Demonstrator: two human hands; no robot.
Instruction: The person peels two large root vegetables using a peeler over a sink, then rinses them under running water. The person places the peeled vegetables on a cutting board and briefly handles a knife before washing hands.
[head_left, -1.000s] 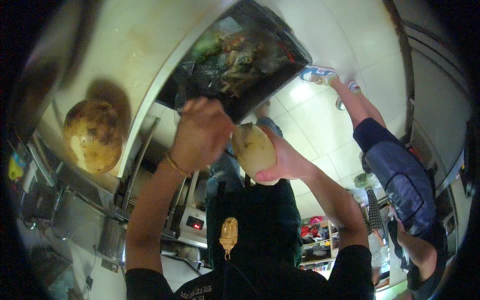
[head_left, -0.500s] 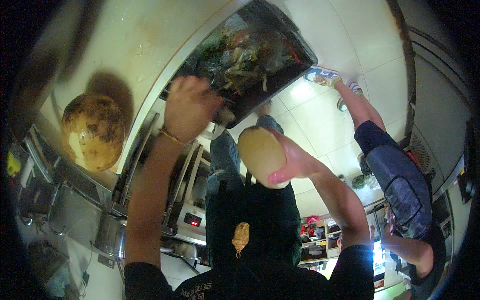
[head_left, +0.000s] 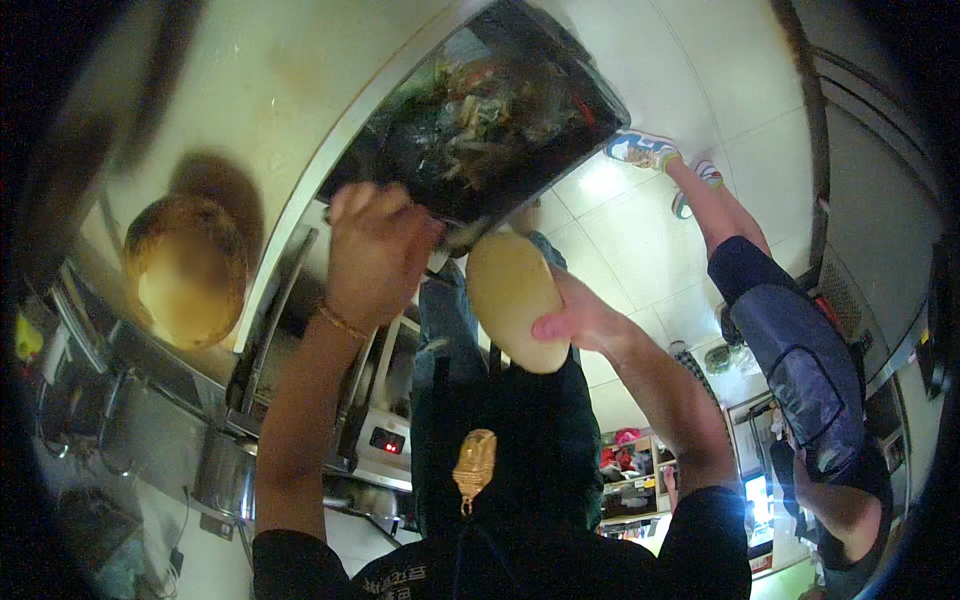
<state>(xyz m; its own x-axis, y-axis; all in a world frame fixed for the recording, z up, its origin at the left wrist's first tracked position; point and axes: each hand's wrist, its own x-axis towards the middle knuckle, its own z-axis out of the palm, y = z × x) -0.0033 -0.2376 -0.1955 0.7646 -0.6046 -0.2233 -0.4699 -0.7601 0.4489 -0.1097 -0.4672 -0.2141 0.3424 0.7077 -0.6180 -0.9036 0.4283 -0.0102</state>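
My right hand [head_left: 580,318] grips a large, pale yellow, oval peeled potato [head_left: 514,303], its thumb across the near side. My left hand [head_left: 380,255] is closed close by, at the near edge of a dark bin [head_left: 520,205]. A small pale piece [head_left: 440,258] shows beside its fingers, but I cannot make out what it holds. Food scraps [head_left: 480,125] and clear plastic lie in the bin. On the counter [head_left: 285,110] at the left sits a big brown-skinned potato [head_left: 185,215] with a pale bared patch, partly blurred.
Below the counter edge stands a metal appliance with a small red display [head_left: 387,441]. A metal pot [head_left: 222,475] is at the lower left. At the right another person, in a dark apron [head_left: 800,370], stands on the tiled floor [head_left: 690,60]. Stocked shelves [head_left: 630,480] are behind.
The peeled potato has turned to show a broader face and risen slightly toward the bin. My left hand has shifted slightly down and right, away from the scraps.
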